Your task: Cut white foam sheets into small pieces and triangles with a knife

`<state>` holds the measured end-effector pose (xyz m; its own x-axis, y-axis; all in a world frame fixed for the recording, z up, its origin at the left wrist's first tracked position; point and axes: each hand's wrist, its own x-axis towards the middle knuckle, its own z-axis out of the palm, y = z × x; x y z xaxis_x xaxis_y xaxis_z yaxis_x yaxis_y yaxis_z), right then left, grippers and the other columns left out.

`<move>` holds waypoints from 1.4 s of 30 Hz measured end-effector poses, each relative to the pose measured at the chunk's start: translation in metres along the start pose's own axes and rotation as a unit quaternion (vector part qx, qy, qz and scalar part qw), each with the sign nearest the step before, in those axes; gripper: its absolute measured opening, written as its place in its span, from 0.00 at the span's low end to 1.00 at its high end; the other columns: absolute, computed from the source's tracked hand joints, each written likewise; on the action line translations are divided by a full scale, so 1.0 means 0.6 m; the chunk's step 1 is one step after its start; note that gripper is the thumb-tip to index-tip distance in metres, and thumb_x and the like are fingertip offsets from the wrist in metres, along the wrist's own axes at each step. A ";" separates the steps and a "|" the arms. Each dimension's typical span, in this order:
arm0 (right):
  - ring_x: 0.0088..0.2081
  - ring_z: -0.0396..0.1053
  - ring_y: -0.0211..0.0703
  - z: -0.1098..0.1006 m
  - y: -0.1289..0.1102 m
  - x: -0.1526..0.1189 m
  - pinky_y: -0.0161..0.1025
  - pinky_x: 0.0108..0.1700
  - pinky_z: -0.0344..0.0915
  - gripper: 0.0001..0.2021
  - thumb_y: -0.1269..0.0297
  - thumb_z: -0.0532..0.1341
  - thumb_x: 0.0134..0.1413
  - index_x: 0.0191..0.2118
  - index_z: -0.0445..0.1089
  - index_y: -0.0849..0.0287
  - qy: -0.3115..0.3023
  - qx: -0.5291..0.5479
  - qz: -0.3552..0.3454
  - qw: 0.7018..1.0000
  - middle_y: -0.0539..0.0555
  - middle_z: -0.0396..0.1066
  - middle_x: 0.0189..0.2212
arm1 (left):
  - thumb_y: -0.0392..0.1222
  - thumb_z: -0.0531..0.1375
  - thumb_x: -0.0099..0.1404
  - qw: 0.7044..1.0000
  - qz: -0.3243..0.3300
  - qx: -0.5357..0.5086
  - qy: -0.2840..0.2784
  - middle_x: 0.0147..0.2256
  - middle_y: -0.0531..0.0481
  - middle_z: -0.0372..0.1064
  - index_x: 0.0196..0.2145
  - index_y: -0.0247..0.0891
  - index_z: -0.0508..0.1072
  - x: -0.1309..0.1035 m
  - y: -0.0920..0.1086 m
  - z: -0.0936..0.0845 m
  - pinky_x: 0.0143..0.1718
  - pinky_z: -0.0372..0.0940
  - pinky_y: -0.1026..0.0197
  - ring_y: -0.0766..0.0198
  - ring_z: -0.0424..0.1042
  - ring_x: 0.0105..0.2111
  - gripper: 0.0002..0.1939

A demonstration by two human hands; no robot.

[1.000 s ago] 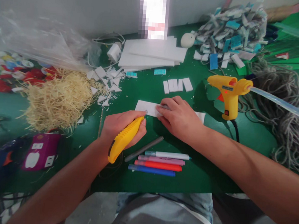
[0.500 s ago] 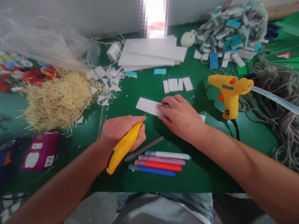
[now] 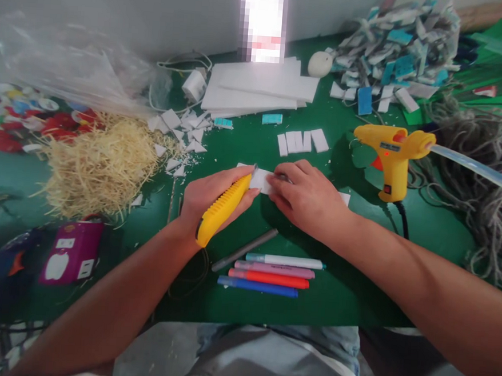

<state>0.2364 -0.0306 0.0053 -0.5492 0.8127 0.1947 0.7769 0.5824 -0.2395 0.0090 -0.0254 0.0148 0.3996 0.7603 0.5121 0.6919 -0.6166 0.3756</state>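
Observation:
My left hand [image 3: 213, 200] is wrapped round a yellow utility knife [image 3: 224, 208], its tip end over a white foam strip [image 3: 260, 180]. The strip lies on the green table, and the knife hand covers its left part. With fingers bent, my right hand [image 3: 308, 195] presses the strip down from the right. A small dark thing shows at its fingertips, too hidden to name. Several cut white pieces [image 3: 299, 141] stand in a row beyond my right hand. Another bit of white [image 3: 345, 198] peeks out beside that hand's wrist.
Near me lie several markers [image 3: 270, 278] and a grey stick [image 3: 244, 249]. A yellow glue gun [image 3: 394, 158] stands right, by grey yarn [image 3: 487, 193]. White foam sheets [image 3: 258, 85] lie at the back. Straw [image 3: 102, 166] and foam scraps [image 3: 186, 132] are left.
My left hand has moved up and to the right with the knife, from in front of the foam strip onto it. My right hand stays on the strip. The view has shifted slightly.

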 end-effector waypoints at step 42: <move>0.50 0.63 0.56 -0.002 -0.005 0.003 0.50 0.47 0.64 0.16 0.67 0.54 0.74 0.53 0.79 0.62 -0.017 0.003 0.016 1.000 0.67 0.75 0.52 | 0.35 0.63 0.67 0.998 0.033 0.045 0.012 0.35 0.57 0.85 0.41 0.45 0.80 -0.001 0.023 -0.017 0.33 0.77 0.65 0.62 0.84 0.31 0.08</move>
<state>0.2338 -0.0309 0.0077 -0.5346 0.8309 0.1545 0.7922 0.5563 -0.2507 0.0122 -0.0366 0.0276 0.4314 0.7134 0.5522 0.7165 -0.6429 0.2708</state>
